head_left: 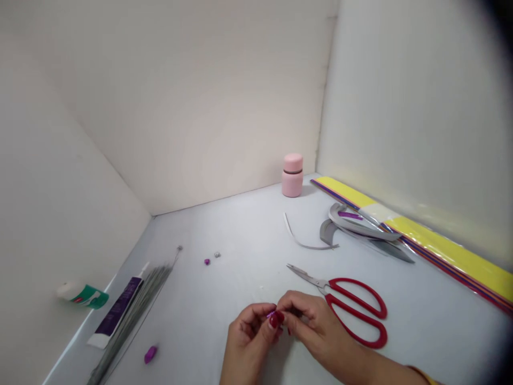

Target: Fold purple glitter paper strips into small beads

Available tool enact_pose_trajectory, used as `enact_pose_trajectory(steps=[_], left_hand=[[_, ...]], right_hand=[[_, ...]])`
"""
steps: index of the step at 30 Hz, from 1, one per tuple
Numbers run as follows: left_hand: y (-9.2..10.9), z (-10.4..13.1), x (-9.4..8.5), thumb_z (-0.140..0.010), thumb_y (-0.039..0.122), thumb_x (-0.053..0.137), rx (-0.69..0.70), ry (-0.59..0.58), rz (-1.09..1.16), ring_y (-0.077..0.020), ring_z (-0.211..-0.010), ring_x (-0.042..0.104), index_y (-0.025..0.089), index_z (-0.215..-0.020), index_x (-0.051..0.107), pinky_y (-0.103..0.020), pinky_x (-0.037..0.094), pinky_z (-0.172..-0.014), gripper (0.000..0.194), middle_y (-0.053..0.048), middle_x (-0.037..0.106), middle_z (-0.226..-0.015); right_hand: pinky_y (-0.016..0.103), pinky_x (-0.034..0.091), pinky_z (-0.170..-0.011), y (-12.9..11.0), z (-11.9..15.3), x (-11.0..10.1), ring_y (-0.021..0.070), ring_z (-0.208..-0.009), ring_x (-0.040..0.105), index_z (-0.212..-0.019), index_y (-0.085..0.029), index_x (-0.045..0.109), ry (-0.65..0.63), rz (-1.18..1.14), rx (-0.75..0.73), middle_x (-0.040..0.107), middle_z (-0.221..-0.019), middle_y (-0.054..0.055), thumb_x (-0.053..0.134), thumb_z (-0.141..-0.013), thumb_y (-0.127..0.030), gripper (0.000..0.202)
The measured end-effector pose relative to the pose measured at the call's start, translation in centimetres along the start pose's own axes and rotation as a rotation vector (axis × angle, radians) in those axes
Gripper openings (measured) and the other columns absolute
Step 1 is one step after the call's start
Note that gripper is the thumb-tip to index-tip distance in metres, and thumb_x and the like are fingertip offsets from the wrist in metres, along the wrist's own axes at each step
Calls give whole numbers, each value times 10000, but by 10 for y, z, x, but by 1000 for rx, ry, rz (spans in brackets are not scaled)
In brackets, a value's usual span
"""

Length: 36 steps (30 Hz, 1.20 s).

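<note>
My left hand (253, 334) and my right hand (310, 321) meet at the front middle of the table, fingertips pinched together. Between them is a small shiny purple piece (271, 314), mostly covered by my thumbs; its exact kind I cannot make out. Just right of my right hand lies a pair of scissors (355, 310) with red handles, blades pointing left and slightly parted. Farther left on the table are a tiny purple piece (207, 262), a tiny silver piece (217, 254) and a larger purple lump (150, 354).
At left lie a bundle of thin wires (138, 315), a purple-and-white tube (118, 313) and a green-and-white bottle (86, 295). A pink jar (292, 176) stands at the back. Grey curved strips (360, 227), a thin strip (306, 245) and a long yellow pack (441, 238) lie right.
</note>
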<state>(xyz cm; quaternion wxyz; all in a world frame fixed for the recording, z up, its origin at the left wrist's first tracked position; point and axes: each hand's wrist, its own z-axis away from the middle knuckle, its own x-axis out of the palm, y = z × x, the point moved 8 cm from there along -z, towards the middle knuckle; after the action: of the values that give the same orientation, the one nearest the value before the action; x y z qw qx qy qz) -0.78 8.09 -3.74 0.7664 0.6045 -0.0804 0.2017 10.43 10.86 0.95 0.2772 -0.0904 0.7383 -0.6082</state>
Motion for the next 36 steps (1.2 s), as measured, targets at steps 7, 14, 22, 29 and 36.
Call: enact_pose_trajectory(steps=[7,14,22,29,36], left_hand=[[10,6,2,-616,243,767,19,12,3,-90,-562,605,156,-639,717,-163,468,-578,104,-16,709,-597],[53,29,3,-683,121,679,615,65,-368,-146,-695,648,231,-801,708,-204,525,-653,164,-18,699,-777],[60,36,16,-649,3,654,841,10,-591,-143,-678,658,258,-837,695,-190,505,-653,320,1,719,-751],[40,23,4,-685,98,664,644,47,-428,-153,-704,669,315,-970,675,-203,542,-632,359,-5,698,-838],[45,27,7,-696,73,644,780,14,-562,-144,-648,664,298,-907,712,-178,511,-597,316,-11,726,-752]], right_hand=[[253,416,-648,-22,12,-3,154,-683,555,-839,-183,603,31,286,-356,614,-732,47,415,-888,-184,195],[234,417,-590,2,3,-1,131,-618,525,-796,-153,559,17,-237,43,552,-666,9,454,-875,-405,284],[204,307,-502,3,4,9,93,-522,389,-668,-157,475,-78,-266,117,432,-558,-40,477,-853,-441,339],[211,311,-526,9,4,7,100,-547,386,-685,-158,485,-71,-251,124,434,-580,-33,432,-878,-421,330],[204,331,-511,13,2,10,98,-524,418,-673,-152,505,-57,-285,140,449,-548,-34,499,-840,-429,323]])
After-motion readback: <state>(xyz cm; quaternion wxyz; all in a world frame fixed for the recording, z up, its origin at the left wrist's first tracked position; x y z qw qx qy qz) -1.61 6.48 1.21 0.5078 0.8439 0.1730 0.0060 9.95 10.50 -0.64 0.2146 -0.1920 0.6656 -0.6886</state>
